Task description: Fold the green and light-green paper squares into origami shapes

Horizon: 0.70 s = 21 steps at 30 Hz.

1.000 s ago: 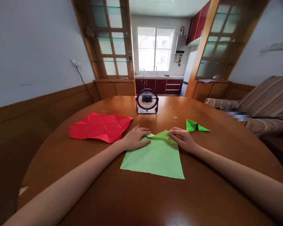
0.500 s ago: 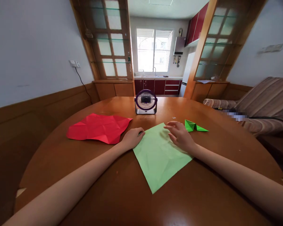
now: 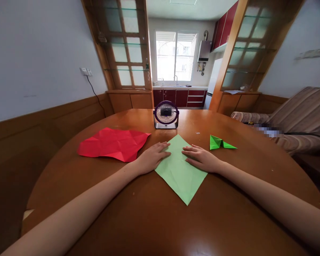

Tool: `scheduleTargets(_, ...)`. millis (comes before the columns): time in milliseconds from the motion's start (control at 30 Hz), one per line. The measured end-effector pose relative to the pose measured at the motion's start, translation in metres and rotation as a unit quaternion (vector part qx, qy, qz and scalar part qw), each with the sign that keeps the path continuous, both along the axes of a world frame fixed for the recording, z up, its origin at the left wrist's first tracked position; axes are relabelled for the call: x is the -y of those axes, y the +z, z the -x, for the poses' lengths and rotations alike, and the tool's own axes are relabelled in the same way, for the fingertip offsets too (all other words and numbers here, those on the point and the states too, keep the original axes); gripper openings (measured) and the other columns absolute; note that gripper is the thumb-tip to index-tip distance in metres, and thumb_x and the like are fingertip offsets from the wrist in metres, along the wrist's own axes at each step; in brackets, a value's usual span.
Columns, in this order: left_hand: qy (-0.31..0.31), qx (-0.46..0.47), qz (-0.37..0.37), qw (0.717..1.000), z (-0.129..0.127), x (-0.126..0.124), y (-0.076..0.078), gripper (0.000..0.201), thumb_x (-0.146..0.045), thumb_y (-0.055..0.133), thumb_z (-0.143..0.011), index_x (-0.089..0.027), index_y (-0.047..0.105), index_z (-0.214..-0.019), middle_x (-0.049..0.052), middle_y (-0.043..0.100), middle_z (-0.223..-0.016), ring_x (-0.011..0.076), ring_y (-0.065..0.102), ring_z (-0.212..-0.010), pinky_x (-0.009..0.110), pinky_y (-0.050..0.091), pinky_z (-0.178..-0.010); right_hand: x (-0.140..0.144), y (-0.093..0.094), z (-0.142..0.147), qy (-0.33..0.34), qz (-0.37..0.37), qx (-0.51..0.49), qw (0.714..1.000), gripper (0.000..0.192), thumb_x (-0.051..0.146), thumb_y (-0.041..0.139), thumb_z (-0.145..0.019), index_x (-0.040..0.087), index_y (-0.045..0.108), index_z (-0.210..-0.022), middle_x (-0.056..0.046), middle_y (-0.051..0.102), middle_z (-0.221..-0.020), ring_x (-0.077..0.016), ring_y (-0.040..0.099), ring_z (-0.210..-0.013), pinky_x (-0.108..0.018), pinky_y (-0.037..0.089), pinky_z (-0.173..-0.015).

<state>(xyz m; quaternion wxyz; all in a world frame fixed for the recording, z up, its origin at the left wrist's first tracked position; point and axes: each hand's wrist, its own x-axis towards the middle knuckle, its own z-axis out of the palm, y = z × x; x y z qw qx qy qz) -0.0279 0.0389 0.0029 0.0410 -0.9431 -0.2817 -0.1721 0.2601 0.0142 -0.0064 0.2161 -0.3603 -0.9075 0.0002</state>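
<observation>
A light green sheet of paper (image 3: 182,179) lies flat on the table, turned so that one corner points toward me; faint creases mark it. My left hand (image 3: 155,155) rests on its left side, fingers stretched out over the paper. On the right side lies my right hand (image 3: 201,158), palm down with its fingers spread. Left of my left hand is a creased red sheet of paper (image 3: 113,145). Just beyond my right hand sits a folded bright green paper piece (image 3: 220,142), partly standing up.
A small purple desk fan (image 3: 166,114) stands at the far middle of the round-edged wooden table (image 3: 160,220). A striped armchair (image 3: 300,117) is to the right. Behind are glass-shelved cabinets (image 3: 128,53) and a kitchen with a window (image 3: 176,57).
The light green sheet has turned a little, its near corner shifting right and away from me. My right hand has come down flat on it, and my left fingers have stretched out over it.
</observation>
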Motion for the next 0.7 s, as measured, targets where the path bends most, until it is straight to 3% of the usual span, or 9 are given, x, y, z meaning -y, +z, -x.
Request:
scheduleTargets(67,-0.036,-0.035,0.067,0.997,0.006,0.003,0.001,0.041,-0.026,0.033,-0.1,-0.024,0.049,-0.137,0.006,0.04,-0.15,0.0196,0.033,-0.141,0.038,0.027,-0.116,-0.004,0.0,-0.005,0.011,-0.021,-0.015,1.0,0.037,0.036,0.05,-0.095,0.022,0.059,-0.128,-0.011,0.058,-0.133,-0.0263,0.054,-0.124,-0.053,0.037,-0.11)
scheduleTargets(133,-0.032,-0.062,0.134,0.989,0.011,0.006,0.004,0.048,-0.039,0.03,-0.101,-0.026,0.034,-0.147,0.004,0.031,-0.155,0.019,0.027,-0.144,0.036,0.024,-0.117,-0.006,0.0,-0.008,0.012,-0.046,-0.031,0.998,0.033,0.032,0.052,-0.094,0.022,0.061,-0.124,-0.012,0.059,-0.132,-0.0262,0.055,-0.122,-0.054,0.039,-0.108)
scheduleTargets(267,-0.009,-0.105,0.198,0.975,0.015,0.012,0.012,0.076,-0.063,0.044,-0.09,-0.029,0.017,-0.152,0.005,0.009,-0.159,0.0276,0.006,-0.147,0.046,0.015,-0.118,-0.002,0.005,-0.009,0.038,-0.075,-0.05,0.995,0.027,0.026,0.053,-0.093,0.025,0.063,-0.118,-0.009,0.061,-0.126,-0.0242,0.058,-0.118,-0.054,0.041,-0.106)
scheduleTargets(367,-0.007,-0.125,0.201,0.971,0.016,0.013,0.017,0.097,-0.07,0.057,-0.078,-0.029,0.012,-0.153,0.008,0.004,-0.159,0.032,0.004,-0.147,0.049,0.016,-0.117,0.005,0.008,-0.005,0.077,-0.061,-0.049,0.994,0.028,0.024,0.05,-0.094,0.024,0.063,-0.118,-0.01,0.063,-0.123,-0.0227,0.058,-0.116,-0.048,0.047,-0.102)
scheduleTargets(467,-0.008,-0.116,0.187,0.975,0.016,0.013,0.018,0.098,-0.069,0.062,-0.074,-0.03,0.017,-0.152,0.009,0.011,-0.159,0.0325,0.01,-0.146,0.047,0.021,-0.116,0.011,0.01,-0.003,0.108,-0.035,-0.05,0.992,0.03,0.024,0.049,-0.095,0.023,0.062,-0.122,-0.01,0.062,-0.124,-0.0222,0.058,-0.117,-0.044,0.05,-0.098)
scheduleTargets(567,0.014,-0.111,0.167,0.98,0.016,0.013,0.013,0.094,-0.072,0.055,-0.077,-0.027,0.02,-0.152,0.01,0.014,-0.158,0.0315,0.012,-0.146,0.045,0.02,-0.116,0.013,0.011,-0.003,0.12,-0.01,-0.063,0.991,0.032,0.024,0.049,-0.095,0.024,0.06,-0.126,-0.01,0.061,-0.126,-0.0217,0.058,-0.116,-0.043,0.051,-0.097)
scheduleTargets(700,0.101,-0.103,0.131,0.981,0.011,0.012,0.004,0.092,-0.076,0.04,-0.083,-0.017,0.024,-0.152,0.016,0.015,-0.157,0.0327,0.012,-0.146,0.045,0.016,-0.117,0.017,0.016,-0.002,0.14,0.031,-0.082,0.986,0.036,0.026,0.052,-0.094,0.024,0.057,-0.13,-0.011,0.059,-0.13,-0.0213,0.056,-0.12,-0.043,0.048,-0.101)
